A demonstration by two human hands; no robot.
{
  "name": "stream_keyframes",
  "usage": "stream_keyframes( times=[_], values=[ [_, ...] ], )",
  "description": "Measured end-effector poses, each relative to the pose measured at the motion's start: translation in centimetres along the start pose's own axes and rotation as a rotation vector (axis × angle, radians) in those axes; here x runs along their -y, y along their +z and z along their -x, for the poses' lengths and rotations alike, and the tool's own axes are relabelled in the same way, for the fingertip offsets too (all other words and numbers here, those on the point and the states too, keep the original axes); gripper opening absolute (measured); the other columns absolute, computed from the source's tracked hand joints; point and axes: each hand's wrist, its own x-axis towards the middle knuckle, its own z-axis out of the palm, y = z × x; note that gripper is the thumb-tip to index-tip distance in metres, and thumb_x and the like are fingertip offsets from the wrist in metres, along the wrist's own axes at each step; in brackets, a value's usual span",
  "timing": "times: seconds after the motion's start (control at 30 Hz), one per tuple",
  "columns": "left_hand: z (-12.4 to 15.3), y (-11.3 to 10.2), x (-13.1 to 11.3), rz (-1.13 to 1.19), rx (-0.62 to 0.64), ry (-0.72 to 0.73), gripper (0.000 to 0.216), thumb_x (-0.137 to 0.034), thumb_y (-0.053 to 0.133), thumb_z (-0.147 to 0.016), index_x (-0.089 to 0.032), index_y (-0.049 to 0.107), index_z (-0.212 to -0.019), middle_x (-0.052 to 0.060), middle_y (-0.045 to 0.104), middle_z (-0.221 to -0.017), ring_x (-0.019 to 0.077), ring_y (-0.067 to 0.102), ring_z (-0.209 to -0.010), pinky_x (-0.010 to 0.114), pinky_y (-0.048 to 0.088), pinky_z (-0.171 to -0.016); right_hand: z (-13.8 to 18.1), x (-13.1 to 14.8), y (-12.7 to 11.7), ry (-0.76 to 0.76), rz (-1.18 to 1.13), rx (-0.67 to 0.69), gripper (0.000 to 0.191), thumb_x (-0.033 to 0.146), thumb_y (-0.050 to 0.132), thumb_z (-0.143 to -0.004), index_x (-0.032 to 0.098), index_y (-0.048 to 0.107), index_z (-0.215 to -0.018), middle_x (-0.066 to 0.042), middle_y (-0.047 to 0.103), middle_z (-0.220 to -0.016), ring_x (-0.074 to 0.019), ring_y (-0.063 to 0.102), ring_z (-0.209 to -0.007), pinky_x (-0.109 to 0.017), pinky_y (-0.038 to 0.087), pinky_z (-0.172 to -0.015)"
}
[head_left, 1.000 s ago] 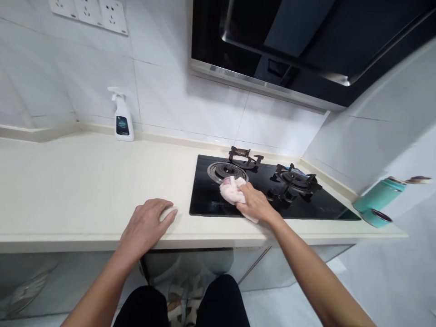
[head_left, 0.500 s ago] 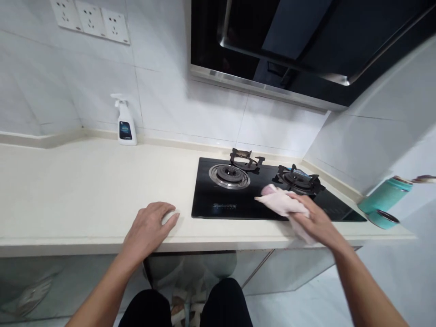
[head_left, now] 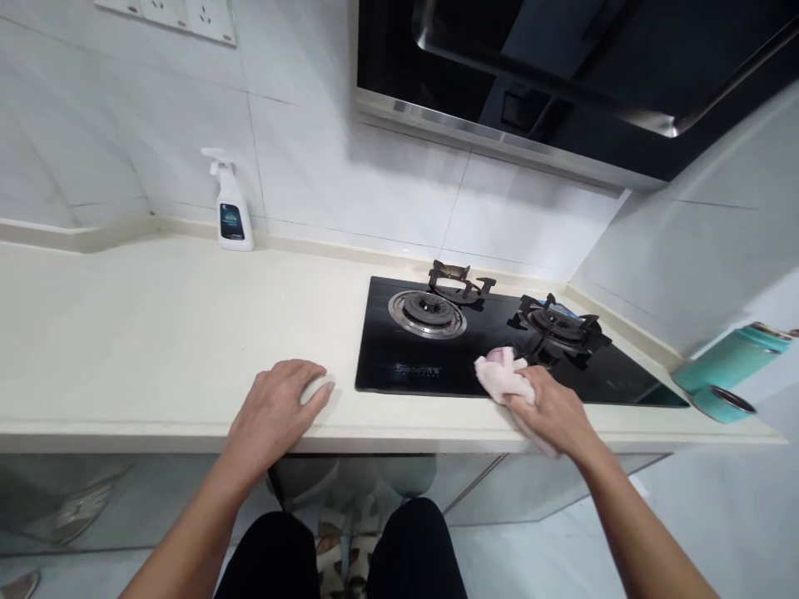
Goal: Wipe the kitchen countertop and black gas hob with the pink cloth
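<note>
Your right hand (head_left: 554, 409) is clamped around a pale pink cloth (head_left: 503, 378), fingers and thumb closed on its bunched folds. The cloth lies over the front part of the black glass cooktop (head_left: 380, 333), near the middle of its width, with a loose tail trailing under your hand past the front of the glass. Your left hand (head_left: 278, 406) rests palm down near the front edge of the cream countertop (head_left: 175, 333), left of the cooktop, its thumb and curved fingers apart. The cooktop has 2 burners: the left burner (head_left: 428, 314) is bare within its metal ring, while a black pan support (head_left: 459, 287) sits off it, just behind and to its right. The right burner (head_left: 560, 327) has its support around it. A white spray bottle (head_left: 235, 218) stands upright against the back ledge, well apart from your left hand. At the far right, a teal container (head_left: 732, 359) is beside a short teal cup (head_left: 721, 406). The dark range hood (head_left: 512, 62) hangs above the cooktop.
</note>
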Motion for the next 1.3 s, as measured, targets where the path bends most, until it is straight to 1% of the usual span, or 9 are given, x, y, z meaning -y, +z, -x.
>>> stream_keyframes(
  times=[0.23,0.37,0.43,0.53,0.67,0.83,1.0,1.17,1.3],
  values=[
    [0.1,0.1,0.0,0.028,-0.004,-0.013,0.034,-0.049,0.05,-0.099,-0.024,0.07,-0.11,0.008,0.076,-0.121,0.0311,0.065,-0.12,0.045,0.045,-0.099,-1.9,13.8,-0.1,-0.147,-0.082,0.155,0.034,0.047,0.054,-0.093,0.02,0.064,-0.113,-0.01,0.065,-0.116,-0.0245,0.064,-0.095,-0.033,0.037,-0.077],
    [0.1,0.0,0.0,0.056,-0.013,-0.017,0.032,-0.048,0.051,-0.099,-0.025,0.071,-0.109,0.007,0.076,-0.12,0.0302,0.066,-0.119,0.044,0.045,-0.1,-2.9,18.1,0.7,-0.183,-0.265,0.172,0.032,0.046,0.057,-0.09,0.022,0.066,-0.11,-0.008,0.067,-0.116,-0.0242,0.063,-0.092,-0.034,0.037,-0.077],
    [0.1,-0.2,-0.2,0.063,-0.007,-0.02,0.03,-0.046,0.053,-0.098,-0.025,0.071,-0.107,0.007,0.076,-0.119,0.0299,0.067,-0.117,0.044,0.046,-0.099,-3.5,18.2,1.0,-0.156,-0.434,0.164,0.028,0.043,0.057,-0.088,0.023,0.066,-0.104,-0.007,0.07,-0.11,-0.0233,0.063,-0.092,-0.033,0.04,-0.078],
    [0.1,-0.5,-0.5,0.076,0.001,-0.026,0.028,-0.043,0.054,-0.097,-0.024,0.072,-0.106,0.007,0.076,-0.118,0.0294,0.067,-0.117,0.044,0.047,-0.099,-5.0,15.9,0.7,-0.075,-0.603,0.08,0.028,0.044,0.052,-0.089,0.022,0.066,-0.1,-0.006,0.072,-0.103,-0.0229,0.064,-0.092,-0.032,0.044,-0.079],
    [0.3,-0.6,-0.8,0.091,-0.006,-0.04,0.026,-0.041,0.055,-0.097,-0.024,0.072,-0.106,0.007,0.076,-0.117,0.029,0.067,-0.117,0.045,0.047,-0.099,-8.0,10.3,-0.4,0.085,-0.331,-0.093,0.035,0.053,0.051,-0.091,0.022,0.065,-0.101,-0.009,0.07,-0.109,-0.0255,0.065,-0.099,-0.034,0.046,-0.082],
    [0.5,-0.4,-0.9,0.083,-0.009,-0.053,0.025,-0.038,0.055,-0.099,-0.022,0.072,-0.11,0.008,0.075,-0.119,0.0293,0.066,-0.119,0.046,0.046,-0.1,-10.8,6.4,0.8,0.167,-0.072,-0.065,0.042,0.046,0.05,-0.093,0.014,0.063,-0.116,-0.02,0.064,-0.125,-0.033,0.06,-0.118,-0.039,0.046,-0.092],
    [0.6,-0.3,-1.0,0.073,-0.027,-0.034,0.025,-0.036,0.055,-0.1,-0.022,0.071,-0.112,0.008,0.075,-0.119,0.0292,0.066,-0.119,0.047,0.045,-0.102,-11.1,8.4,3.6,0.114,-0.065,0.021,0.042,0.043,0.048,-0.096,0.014,0.062,-0.123,-0.017,0.071,-0.114,-0.0335,0.062,-0.11,-0.041,0.045,-0.091],
    [0.6,-0.4,-1.3,0.068,-0.014,-0.041,0.024,-0.036,0.055,-0.101,-0.023,0.071,-0.112,0.009,0.075,-0.121,0.0292,0.065,-0.118,0.046,0.045,-0.102,-10.8,12.6,4.4,-0.056,-0.1,0.053,0.049,0.047,0.048,-0.097,0.015,0.063,-0.131,-0.016,0.07,-0.126,-0.0336,0.06,-0.112,-0.042,0.042,-0.097],
    [0.7,-0.5,-1.4,0.079,-0.018,-0.039,0.023,-0.037,0.056,-0.101,-0.024,0.071,-0.113,0.009,0.075,-0.121,0.0285,0.065,-0.119,0.045,0.045,-0.102,-10.2,16.9,4.6,-0.291,-0.197,0.083,0.056,0.041,0.055,-0.094,0.021,0.057,-0.147,-0.011,0.064,-0.144,-0.0295,0.058,-0.122,-0.042,0.038,-0.107]
  ],
)
